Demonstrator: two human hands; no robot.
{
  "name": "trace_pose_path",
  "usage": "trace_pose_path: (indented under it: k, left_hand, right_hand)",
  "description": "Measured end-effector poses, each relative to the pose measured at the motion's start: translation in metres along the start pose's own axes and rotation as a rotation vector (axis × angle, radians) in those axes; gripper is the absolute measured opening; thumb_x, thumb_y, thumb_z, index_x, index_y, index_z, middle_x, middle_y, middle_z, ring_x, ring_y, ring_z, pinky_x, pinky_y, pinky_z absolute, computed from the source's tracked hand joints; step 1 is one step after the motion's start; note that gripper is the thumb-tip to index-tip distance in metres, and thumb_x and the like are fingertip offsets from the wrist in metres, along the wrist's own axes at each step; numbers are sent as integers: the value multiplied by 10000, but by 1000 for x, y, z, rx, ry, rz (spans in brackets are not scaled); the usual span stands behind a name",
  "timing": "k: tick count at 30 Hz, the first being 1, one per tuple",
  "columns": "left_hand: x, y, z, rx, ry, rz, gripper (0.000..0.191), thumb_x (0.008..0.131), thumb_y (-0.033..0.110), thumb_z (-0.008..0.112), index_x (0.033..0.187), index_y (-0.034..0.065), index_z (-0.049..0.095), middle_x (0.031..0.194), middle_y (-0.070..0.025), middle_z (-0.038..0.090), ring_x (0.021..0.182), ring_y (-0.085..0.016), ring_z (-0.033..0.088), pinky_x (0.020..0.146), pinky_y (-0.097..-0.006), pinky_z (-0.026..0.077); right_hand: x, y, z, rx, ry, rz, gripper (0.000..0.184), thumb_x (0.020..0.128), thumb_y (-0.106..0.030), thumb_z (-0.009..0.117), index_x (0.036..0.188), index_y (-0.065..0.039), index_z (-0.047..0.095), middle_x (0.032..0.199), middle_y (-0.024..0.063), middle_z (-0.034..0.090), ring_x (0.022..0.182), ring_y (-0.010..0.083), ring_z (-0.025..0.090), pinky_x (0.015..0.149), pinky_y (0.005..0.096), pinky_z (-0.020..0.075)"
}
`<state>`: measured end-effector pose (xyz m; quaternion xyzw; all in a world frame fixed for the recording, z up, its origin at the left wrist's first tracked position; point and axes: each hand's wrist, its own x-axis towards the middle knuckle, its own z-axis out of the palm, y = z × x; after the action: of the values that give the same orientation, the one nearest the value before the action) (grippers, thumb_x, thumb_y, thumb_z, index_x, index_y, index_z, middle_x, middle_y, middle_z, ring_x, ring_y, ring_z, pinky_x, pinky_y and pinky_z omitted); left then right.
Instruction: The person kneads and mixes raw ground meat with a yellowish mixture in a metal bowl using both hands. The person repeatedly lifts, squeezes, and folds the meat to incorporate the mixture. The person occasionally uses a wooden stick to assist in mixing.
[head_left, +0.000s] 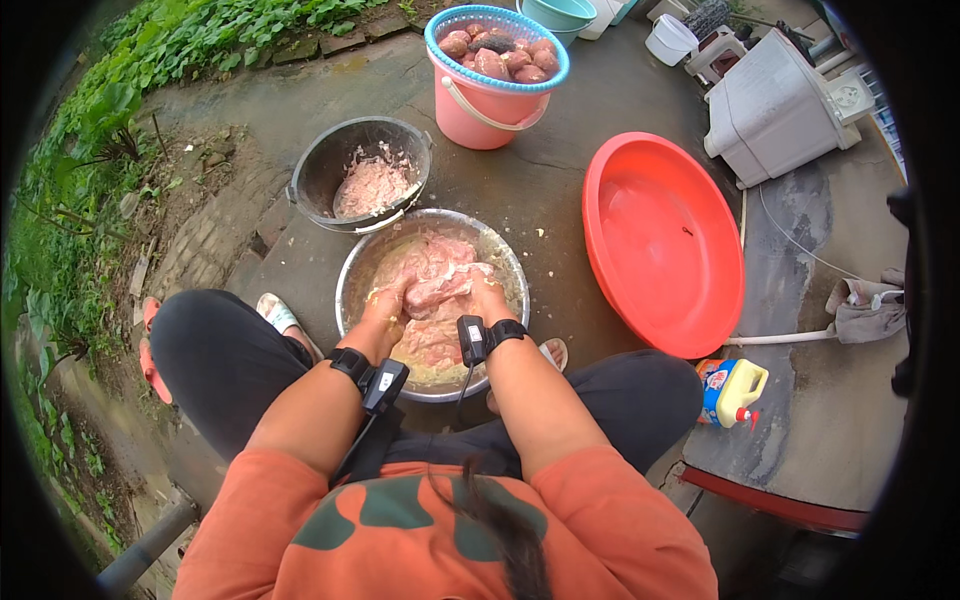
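Note:
A wide metal basin (523, 274) stands between my feet, with soft pink raw meat (442, 289), perhaps offal, in it. Yellowish wet paste coats the meat and the basin's inner wall. My left hand (388, 304) presses into the left side of the meat, its fingers partly buried. On the other side, my right hand (487, 291) grips a pale, slippery fold. Yellow bits stick to both hands. Touching the basin's far left rim is a dark bucket (311, 169) containing chopped-looking pale pink meat (375, 184).
A pink bucket (469, 116) bears a blue basket (431, 41) of reddish tubers (491, 64). At right lie a large red tub (645, 240) and a yellow detergent jug (735, 394). A white pipe (784, 339) and a grey washing machine (780, 112) are farther right. Green plants (56, 225) border the left.

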<state>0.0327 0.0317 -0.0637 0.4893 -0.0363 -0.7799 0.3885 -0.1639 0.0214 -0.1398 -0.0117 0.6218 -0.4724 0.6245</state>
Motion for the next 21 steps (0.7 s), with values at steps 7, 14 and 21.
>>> trace_pose_path:
  k: [7, 14, 21]
  left_hand:
    - [0, 8, -23, 37, 112, 161, 163, 893, 166, 606, 901, 4, 595, 824, -121, 640, 731, -298, 648, 539, -450, 537]
    - [-10, 17, -30, 105, 281, 256, 150, 872, 136, 613, 935, 1, 604, 775, -113, 626, 658, -267, 649, 495, -368, 532]
    - [6, 15, -64, 324, 351, 273, 229, 851, 129, 642, 1052, 31, 594, 895, -161, 659, 779, -276, 677, 607, -399, 548]
  right_hand:
    - [-17, -23, -21, 60, 43, -8, 275, 901, -331, 587, 989, -71, 568, 864, 93, 573, 726, 231, 593, 581, 431, 501]
    - [-18, -59, -58, -112, 36, -190, 391, 945, -364, 442, 1154, -51, 548, 1099, 68, 591, 1013, 170, 545, 765, 337, 472]
    - [-29, -90, -56, 120, -153, -37, 418, 927, -470, 541, 1070, -89, 635, 979, 60, 633, 791, 198, 609, 635, 382, 535]
